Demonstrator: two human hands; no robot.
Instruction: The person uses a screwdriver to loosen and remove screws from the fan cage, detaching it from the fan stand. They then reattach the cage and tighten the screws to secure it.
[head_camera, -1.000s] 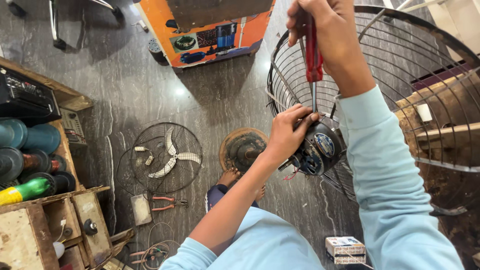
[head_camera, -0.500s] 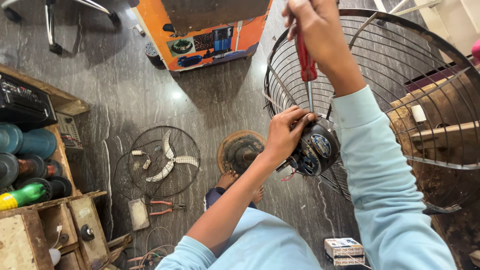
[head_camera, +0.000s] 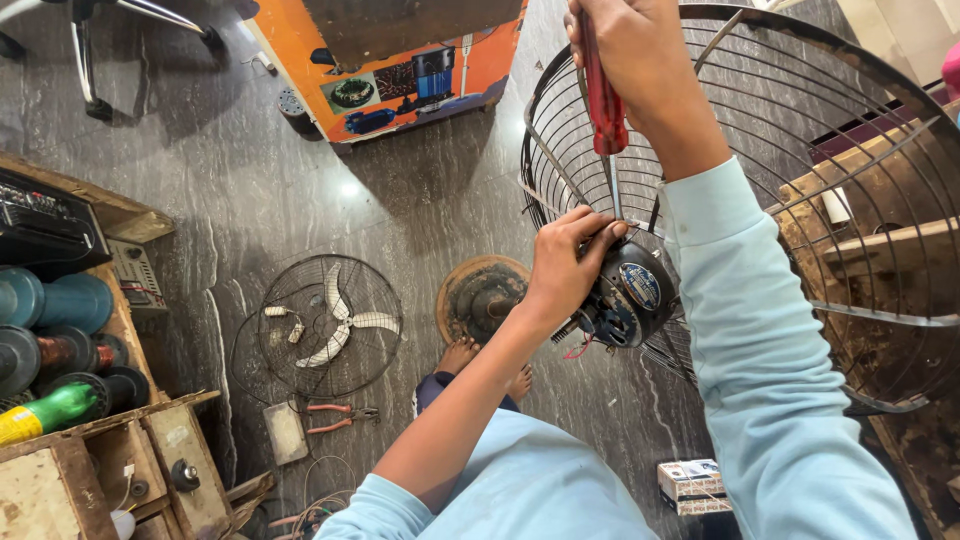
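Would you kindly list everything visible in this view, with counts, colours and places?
screwdriver: one, red handle, in right hand, tip at motor
fan motor: one, black, centre of big guard
wire fan guard: one, dark, right
fan blade: one, white, in small guard on floor
round base: one, brown, floor
pliers: one, orange handles, floor
cardboard box: one, orange, top
small box: one, white, floor
left hand: on motor
right hand: gripping screwdriver
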